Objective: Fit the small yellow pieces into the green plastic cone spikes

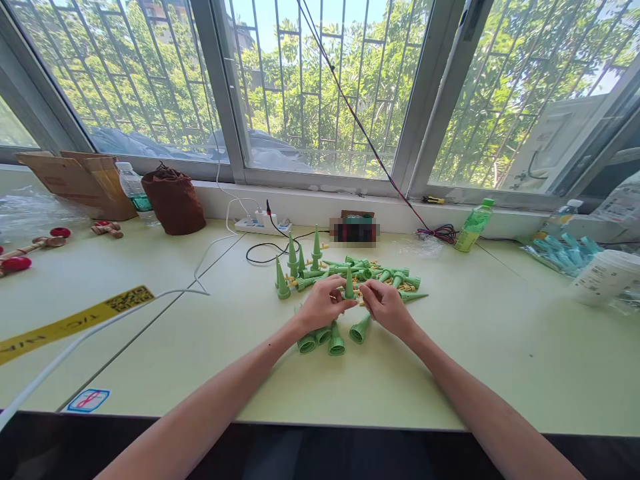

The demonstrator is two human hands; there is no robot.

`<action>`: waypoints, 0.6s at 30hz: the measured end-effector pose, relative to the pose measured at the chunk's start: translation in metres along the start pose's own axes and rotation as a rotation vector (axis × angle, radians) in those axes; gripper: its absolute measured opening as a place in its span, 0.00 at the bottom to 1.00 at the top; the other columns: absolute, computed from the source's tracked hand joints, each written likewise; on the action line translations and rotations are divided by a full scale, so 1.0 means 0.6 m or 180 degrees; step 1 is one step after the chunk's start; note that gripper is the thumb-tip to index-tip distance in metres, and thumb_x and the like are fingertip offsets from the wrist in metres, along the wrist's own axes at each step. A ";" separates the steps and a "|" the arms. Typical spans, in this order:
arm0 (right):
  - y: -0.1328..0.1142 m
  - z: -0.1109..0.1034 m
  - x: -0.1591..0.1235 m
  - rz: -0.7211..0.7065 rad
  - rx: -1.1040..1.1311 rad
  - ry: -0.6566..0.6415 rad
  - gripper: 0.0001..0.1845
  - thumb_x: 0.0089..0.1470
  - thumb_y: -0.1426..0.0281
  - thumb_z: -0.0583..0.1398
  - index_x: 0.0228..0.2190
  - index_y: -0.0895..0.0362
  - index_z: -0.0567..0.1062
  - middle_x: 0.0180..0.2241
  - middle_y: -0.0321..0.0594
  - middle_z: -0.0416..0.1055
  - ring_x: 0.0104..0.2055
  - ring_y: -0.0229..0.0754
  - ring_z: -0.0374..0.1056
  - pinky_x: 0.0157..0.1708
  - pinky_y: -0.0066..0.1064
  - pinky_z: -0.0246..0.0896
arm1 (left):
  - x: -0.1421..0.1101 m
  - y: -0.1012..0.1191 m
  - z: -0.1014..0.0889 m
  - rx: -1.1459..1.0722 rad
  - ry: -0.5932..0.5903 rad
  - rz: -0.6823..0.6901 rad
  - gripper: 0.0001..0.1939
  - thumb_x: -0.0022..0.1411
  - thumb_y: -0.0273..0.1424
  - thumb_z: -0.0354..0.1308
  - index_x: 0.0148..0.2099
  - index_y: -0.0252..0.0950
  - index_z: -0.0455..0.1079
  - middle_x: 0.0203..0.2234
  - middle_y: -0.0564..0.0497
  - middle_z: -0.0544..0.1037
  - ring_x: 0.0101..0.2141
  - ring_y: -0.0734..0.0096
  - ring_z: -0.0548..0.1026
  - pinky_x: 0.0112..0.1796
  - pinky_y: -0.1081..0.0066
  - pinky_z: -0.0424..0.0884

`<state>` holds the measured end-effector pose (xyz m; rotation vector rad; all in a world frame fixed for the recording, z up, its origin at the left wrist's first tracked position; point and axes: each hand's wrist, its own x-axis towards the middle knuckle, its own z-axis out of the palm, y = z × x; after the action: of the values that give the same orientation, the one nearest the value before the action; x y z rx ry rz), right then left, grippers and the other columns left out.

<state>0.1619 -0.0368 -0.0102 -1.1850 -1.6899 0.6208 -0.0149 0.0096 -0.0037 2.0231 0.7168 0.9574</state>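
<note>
A brown fabric pouch [173, 202], gathered at its neck, stands left of tapering green cones [283, 288] with flared bases. The left hand [326, 303] curls thumb and fingers around a smooth green spike [349, 284] (plastic, by its sheen), upright between both hands. The right hand [386, 305] pinches just beside it; what it holds, I cannot tell.

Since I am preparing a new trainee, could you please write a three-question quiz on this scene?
1. Which side's grip holds a green plastic spike point-up?
2. True or false: the brown drawstring pouch stands left of the green-capped bottle.
3. Fill in: the small pieces among the lying spikes are ____ in colour.

Key:
1. The left grip.
2. True.
3. Yellow.
</note>
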 end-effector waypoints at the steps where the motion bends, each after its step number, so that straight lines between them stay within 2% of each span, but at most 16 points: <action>1: 0.001 0.000 0.000 0.0009 0.0024 -0.0017 0.22 0.62 0.54 0.51 0.23 0.54 0.62 0.16 0.30 0.59 0.17 0.34 0.55 0.19 0.27 0.52 | 0.000 0.001 0.000 -0.0047 -0.0012 -0.0008 0.17 0.55 0.39 0.63 0.27 0.34 0.60 0.28 0.56 0.61 0.20 0.82 0.68 0.19 0.78 0.68; 12: 0.003 -0.001 0.000 0.0077 0.0365 -0.0124 0.22 0.62 0.53 0.51 0.24 0.54 0.63 0.17 0.30 0.60 0.15 0.33 0.55 0.17 0.27 0.52 | -0.001 0.000 -0.003 -0.0202 -0.0155 0.0021 0.13 0.57 0.38 0.62 0.33 0.33 0.68 0.29 0.53 0.68 0.20 0.81 0.68 0.20 0.77 0.69; 18: 0.003 -0.001 0.000 0.0100 0.0357 -0.0204 0.21 0.61 0.53 0.52 0.24 0.54 0.63 0.17 0.30 0.61 0.15 0.33 0.55 0.17 0.27 0.52 | -0.001 -0.007 -0.004 0.0184 -0.0051 0.0235 0.11 0.57 0.37 0.62 0.34 0.34 0.70 0.33 0.51 0.68 0.23 0.81 0.66 0.24 0.76 0.70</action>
<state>0.1629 -0.0360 -0.0112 -1.1240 -1.6699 0.7704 -0.0180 0.0123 -0.0062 2.1184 0.6721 0.9715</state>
